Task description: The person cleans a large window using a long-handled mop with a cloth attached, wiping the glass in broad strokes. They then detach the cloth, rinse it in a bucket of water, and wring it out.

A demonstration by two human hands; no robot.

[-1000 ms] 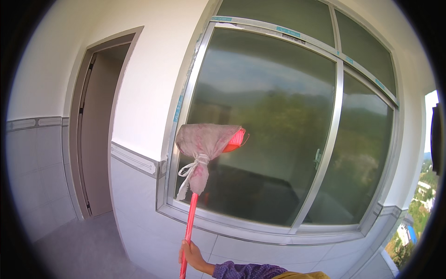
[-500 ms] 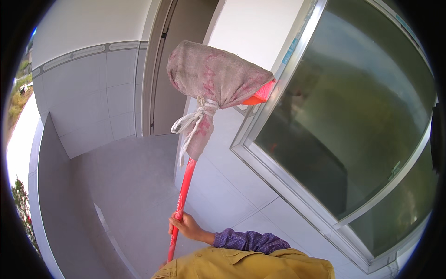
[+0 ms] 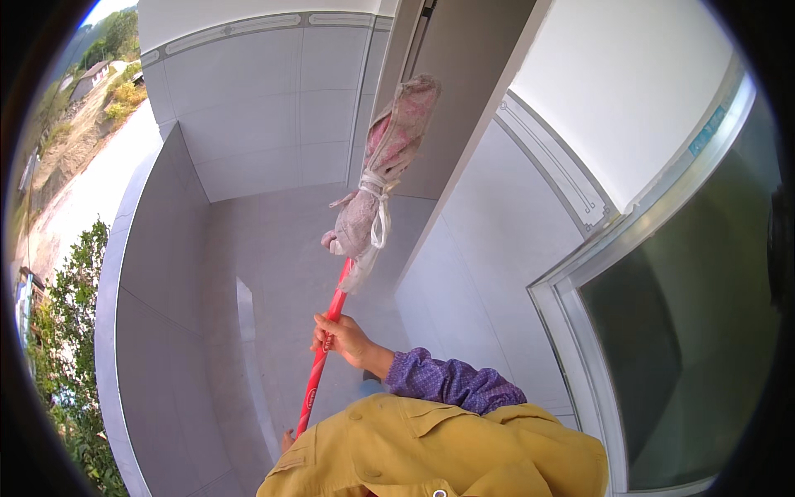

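My right hand (image 3: 341, 338), in a purple patterned sleeve, is wrapped round the red handle of a broom (image 3: 313, 385) held up in front of me. A stained greyish-pink cloth (image 3: 406, 124) covers the broom's head and the top of its handle, tied on with a knotted white strip (image 3: 377, 195). The wrapped head now shows its narrow side, pointing up. Low on the handle, part of my left hand (image 3: 287, 439) shows closed at it; the rest is hidden behind my yellow jacket (image 3: 439, 447).
A framed dark glass window (image 3: 679, 348) fills the right side. Beyond the wrapped head is a brown door (image 3: 464, 91) between tiled walls. A low grey parapet (image 3: 157, 306) runs along the left, with shrubs (image 3: 79, 348) and a slope outside. Grey tiled floor (image 3: 265, 248) lies below.
The broom has turned so its wrapped head shows edge-on, hiding the red bristles seen before. My view has swung left, bringing more parapet and outdoors in and shifting the window rightward.
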